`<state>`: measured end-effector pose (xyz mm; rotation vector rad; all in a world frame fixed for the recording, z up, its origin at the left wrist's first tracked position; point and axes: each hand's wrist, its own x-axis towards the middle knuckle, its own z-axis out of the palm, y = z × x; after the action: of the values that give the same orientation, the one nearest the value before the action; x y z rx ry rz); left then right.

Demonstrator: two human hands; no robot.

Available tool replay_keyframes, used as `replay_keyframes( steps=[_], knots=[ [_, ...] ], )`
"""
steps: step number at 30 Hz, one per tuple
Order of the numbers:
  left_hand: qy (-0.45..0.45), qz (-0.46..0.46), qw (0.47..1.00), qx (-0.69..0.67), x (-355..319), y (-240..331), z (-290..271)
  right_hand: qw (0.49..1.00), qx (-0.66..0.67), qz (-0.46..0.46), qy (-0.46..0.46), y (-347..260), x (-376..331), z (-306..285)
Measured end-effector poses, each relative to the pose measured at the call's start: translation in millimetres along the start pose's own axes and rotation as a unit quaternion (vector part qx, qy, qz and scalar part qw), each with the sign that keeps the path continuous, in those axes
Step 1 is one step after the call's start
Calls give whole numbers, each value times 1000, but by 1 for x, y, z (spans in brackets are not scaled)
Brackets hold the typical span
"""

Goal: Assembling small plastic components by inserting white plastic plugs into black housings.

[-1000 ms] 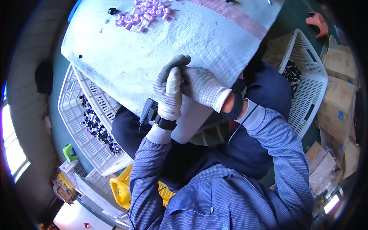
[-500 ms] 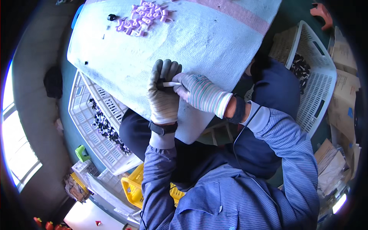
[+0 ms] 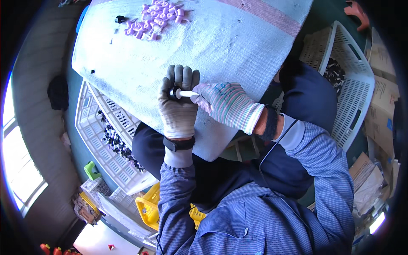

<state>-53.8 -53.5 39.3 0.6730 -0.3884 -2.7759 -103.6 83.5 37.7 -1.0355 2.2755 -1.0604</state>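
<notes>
In front of me, over the near part of the cloth-covered work surface (image 3: 221, 46), both gloved hands meet at a small part. My left hand (image 3: 178, 110) is palm up with fingers stretched forward, its thumb pressing a small black round piece (image 3: 174, 92) against them. Between thumb and fingertips, my right hand (image 3: 229, 104) grips the end of a white stem (image 3: 187, 94). The stem's wider end touches the black piece; whether it sits inside cannot be seen. Farther off lies a pile of pink-lilac plastic parts (image 3: 157, 19), with a black piece (image 3: 120, 19) beside it.
A white crate (image 3: 91, 123) with many black and white parts stands left of my legs. On the right is another white crate (image 3: 357, 89) holding dark parts. Cardboard boxes (image 3: 380, 123) line the right side. A yellow basket (image 3: 148, 208) sits low by my left arm.
Both hands have shifted slightly left. My right hand has turned, showing more of the glove's back, and more of the white stem and its wider end shows beside the black piece.
</notes>
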Motion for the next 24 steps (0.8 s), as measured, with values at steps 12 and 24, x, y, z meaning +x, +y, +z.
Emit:
replay_keyframes(
  steps=[12, 24],
  knots=[
    [70, -12, 997, 32, -3, -12, 13, 999, -36, -10, -2, -6, 5, 1],
    [-69, -44, 997, 13, -1, -3, -15, 999, -44, 10, -26, -10, 8, 13]
  ],
)
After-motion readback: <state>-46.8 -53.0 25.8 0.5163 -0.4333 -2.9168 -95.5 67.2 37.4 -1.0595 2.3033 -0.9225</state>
